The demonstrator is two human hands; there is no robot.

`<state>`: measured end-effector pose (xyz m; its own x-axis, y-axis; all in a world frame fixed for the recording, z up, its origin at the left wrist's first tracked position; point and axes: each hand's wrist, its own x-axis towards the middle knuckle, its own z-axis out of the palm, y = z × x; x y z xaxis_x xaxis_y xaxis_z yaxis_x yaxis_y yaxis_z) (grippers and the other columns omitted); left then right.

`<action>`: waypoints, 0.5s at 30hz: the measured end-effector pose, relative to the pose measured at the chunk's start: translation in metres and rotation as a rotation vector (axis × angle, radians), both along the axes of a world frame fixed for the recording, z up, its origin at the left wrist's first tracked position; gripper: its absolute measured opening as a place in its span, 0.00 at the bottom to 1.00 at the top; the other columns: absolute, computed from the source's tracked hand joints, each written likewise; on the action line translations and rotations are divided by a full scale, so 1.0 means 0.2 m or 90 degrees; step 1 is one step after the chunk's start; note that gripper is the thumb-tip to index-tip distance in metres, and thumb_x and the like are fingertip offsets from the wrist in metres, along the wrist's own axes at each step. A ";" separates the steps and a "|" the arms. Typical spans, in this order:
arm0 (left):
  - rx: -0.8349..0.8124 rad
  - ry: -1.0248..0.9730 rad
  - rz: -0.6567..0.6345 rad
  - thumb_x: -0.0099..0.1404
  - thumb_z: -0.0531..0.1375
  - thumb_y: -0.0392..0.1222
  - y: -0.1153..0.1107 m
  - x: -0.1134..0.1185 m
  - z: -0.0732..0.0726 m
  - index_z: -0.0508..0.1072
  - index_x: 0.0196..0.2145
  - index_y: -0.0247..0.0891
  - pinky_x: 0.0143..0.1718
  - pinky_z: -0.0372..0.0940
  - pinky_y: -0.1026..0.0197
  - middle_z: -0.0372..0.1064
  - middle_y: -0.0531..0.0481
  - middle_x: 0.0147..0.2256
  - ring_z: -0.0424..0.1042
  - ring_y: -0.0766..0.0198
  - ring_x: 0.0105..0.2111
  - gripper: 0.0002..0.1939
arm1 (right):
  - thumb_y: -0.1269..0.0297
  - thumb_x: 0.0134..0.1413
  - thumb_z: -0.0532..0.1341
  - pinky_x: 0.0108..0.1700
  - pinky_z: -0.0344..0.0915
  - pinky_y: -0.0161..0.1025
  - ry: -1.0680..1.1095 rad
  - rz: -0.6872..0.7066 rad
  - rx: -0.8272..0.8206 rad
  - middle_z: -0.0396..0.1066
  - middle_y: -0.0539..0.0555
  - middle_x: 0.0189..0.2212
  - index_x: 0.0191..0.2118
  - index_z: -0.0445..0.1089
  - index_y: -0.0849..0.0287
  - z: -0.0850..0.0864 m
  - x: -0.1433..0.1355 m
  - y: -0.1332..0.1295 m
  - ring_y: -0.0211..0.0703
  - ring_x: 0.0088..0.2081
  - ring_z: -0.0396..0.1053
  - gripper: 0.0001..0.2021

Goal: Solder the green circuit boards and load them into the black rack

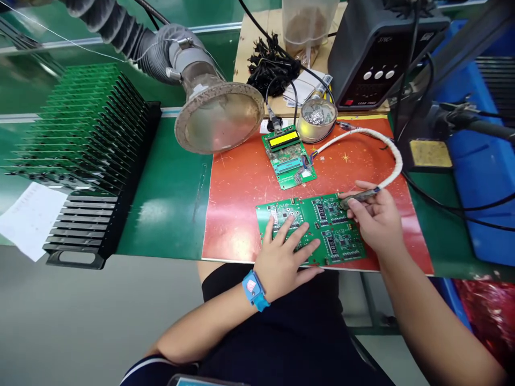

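Head view: left hand [281,256] flat, fingers spread, pressing on green board [311,228] lying on red mat [241,198] at bench edge. Right hand [376,217] clamped around probe [356,197], tip touching board's upper right. White cable [386,145] looping back toward programmer [288,156].

Two hands [281,257] [376,220], one panel board [322,225], one display board [287,155], one rack [88,161].

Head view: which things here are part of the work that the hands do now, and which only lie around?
In use:
- left hand, flat on the green panel of circuit boards
- right hand, its grip on a probe with white braided cable

Lying about:
- black rack of green boards
- grey fume-extractor hood
- round tin of solder scraps
- white paper sheet
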<state>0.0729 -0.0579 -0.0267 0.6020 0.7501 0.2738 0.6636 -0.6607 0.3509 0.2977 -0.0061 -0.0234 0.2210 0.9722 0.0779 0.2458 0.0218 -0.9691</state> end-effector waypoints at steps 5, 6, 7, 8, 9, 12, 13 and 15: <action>-0.006 0.004 -0.001 0.66 0.56 0.61 -0.01 0.00 0.00 0.70 0.55 0.49 0.63 0.42 0.30 0.62 0.48 0.60 0.53 0.42 0.64 0.24 | 0.61 0.56 0.61 0.34 0.70 0.39 -0.067 0.014 0.013 0.74 0.53 0.39 0.50 0.62 0.54 -0.02 -0.01 -0.04 0.40 0.30 0.71 0.16; -0.005 0.004 -0.001 0.66 0.56 0.61 -0.01 0.00 0.00 0.70 0.55 0.49 0.64 0.42 0.30 0.62 0.48 0.60 0.53 0.43 0.64 0.24 | 0.62 0.56 0.61 0.36 0.71 0.40 -0.078 0.016 0.017 0.74 0.53 0.39 0.51 0.62 0.53 -0.03 -0.01 -0.04 0.41 0.33 0.72 0.16; -0.002 0.002 -0.001 0.66 0.56 0.60 -0.01 0.00 0.00 0.70 0.55 0.48 0.64 0.41 0.31 0.62 0.48 0.60 0.53 0.43 0.64 0.24 | 0.63 0.57 0.61 0.39 0.72 0.41 -0.087 0.018 0.021 0.74 0.53 0.40 0.51 0.62 0.53 -0.04 -0.01 -0.05 0.42 0.35 0.73 0.17; 0.002 0.000 0.000 0.66 0.56 0.60 -0.01 0.00 0.00 0.70 0.55 0.48 0.64 0.41 0.31 0.62 0.48 0.60 0.53 0.43 0.64 0.24 | 0.63 0.57 0.61 0.41 0.72 0.42 -0.095 0.020 0.027 0.74 0.54 0.40 0.52 0.62 0.53 -0.04 0.00 -0.05 0.43 0.37 0.73 0.17; 0.003 -0.002 0.002 0.66 0.56 0.60 -0.01 0.00 0.00 0.70 0.55 0.48 0.64 0.40 0.32 0.62 0.48 0.60 0.53 0.44 0.64 0.24 | 0.64 0.58 0.60 0.42 0.73 0.43 -0.102 0.023 0.033 0.74 0.54 0.41 0.52 0.62 0.53 -0.05 0.00 -0.05 0.44 0.38 0.74 0.17; -0.001 -0.003 0.003 0.67 0.55 0.60 -0.01 0.00 0.00 0.70 0.55 0.48 0.65 0.40 0.33 0.62 0.48 0.60 0.52 0.45 0.64 0.24 | 0.64 0.60 0.60 0.42 0.73 0.44 -0.140 0.037 0.046 0.74 0.56 0.42 0.54 0.61 0.52 -0.06 0.01 -0.06 0.46 0.40 0.74 0.17; -0.004 -0.002 0.002 0.67 0.55 0.60 -0.01 0.00 0.00 0.70 0.55 0.48 0.65 0.40 0.33 0.62 0.48 0.60 0.51 0.45 0.65 0.24 | 0.64 0.60 0.60 0.42 0.73 0.44 -0.164 0.042 0.046 0.74 0.56 0.42 0.54 0.62 0.52 -0.06 0.02 -0.06 0.46 0.41 0.74 0.17; -0.008 0.000 -0.003 0.67 0.55 0.61 -0.01 0.00 0.00 0.69 0.55 0.48 0.65 0.39 0.33 0.61 0.48 0.61 0.51 0.45 0.65 0.24 | 0.63 0.60 0.60 0.39 0.73 0.43 -0.214 0.053 0.036 0.74 0.56 0.42 0.54 0.63 0.53 -0.06 0.03 -0.06 0.47 0.40 0.74 0.17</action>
